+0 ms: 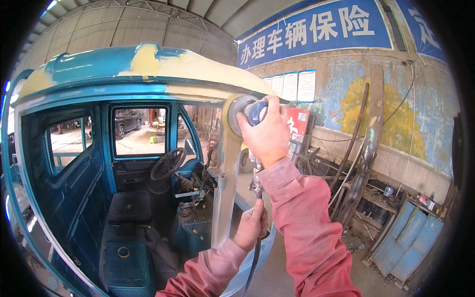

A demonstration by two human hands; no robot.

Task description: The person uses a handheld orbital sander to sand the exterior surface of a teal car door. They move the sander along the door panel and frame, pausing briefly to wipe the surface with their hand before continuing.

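Observation:
My right hand (267, 131) is closed around the blue head of an air sander (256, 112). Its round pad (238, 115) lies against the top of the cab's front pillar (228, 166), just under the roof edge. Below it, my left hand (251, 226) wraps round the black air hose (255, 265), close under the metal fitting (258, 183). The pillar is sanded to dull beige and grey. Pale yellow filler (193, 67) covers the front part of the blue roof (99, 64).
Through the open doorway show a steering wheel (168, 164), a dark seat (129, 207) and bare blue panels. Right of the cab, long boards (373, 114) lean on a painted wall, near a blue metal cabinet (408, 237). A dark car (127, 122) stands beyond the far window.

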